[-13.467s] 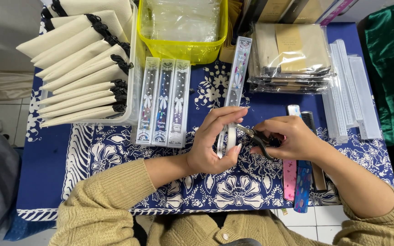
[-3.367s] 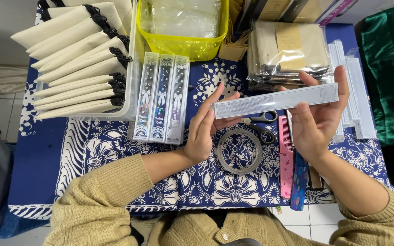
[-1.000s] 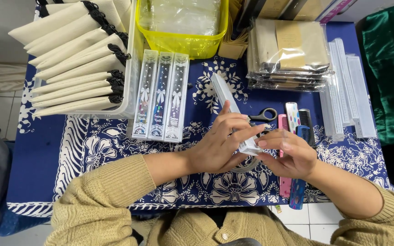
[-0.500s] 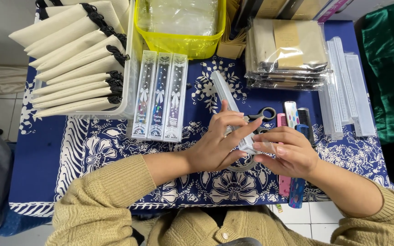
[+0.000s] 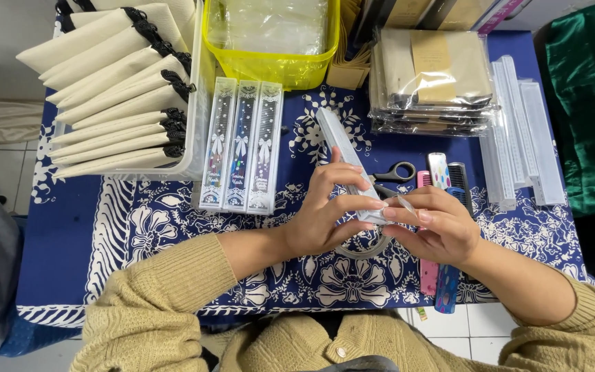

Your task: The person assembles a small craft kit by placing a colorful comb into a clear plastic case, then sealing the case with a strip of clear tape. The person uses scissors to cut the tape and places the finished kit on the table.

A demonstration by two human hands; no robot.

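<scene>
Clear plastic, long and narrow, the box (image 5: 344, 155) runs slantwise from the upper left down to the lower right, its near end caught between the two hands above the desk (image 5: 63, 255). The left hand (image 5: 325, 213) wraps it from the left side: the thumb lies under or behind it, and the fingers (image 5: 359, 204) curl over its top face, pressed together on the box near its lower end. The right hand (image 5: 435, 224) meets that same end from the right, thumb and forefinger pinched on the tip of the box where a small strip of clear tape (image 5: 405, 204) shows; its other fingers are loosely bent below. The far end of the box sticks out free past the left fingertips, pointing toward the yellow tub (image 5: 277, 65).

Under the hands a roll of clear tape (image 5: 359, 248) lies on the blue patterned cloth (image 5: 139, 227). Just beyond the right hand are scissors (image 5: 395, 172) and combs (image 5: 442, 169); a pink and a blue comb (image 5: 439, 282) lie below the right wrist. Three filled boxes (image 5: 242, 145) with bows lie side by side left of the hands. Cream pouches (image 5: 115, 96) fill a clear bin at upper left, and a stack of empty clear boxes (image 5: 518, 131) sits at right
</scene>
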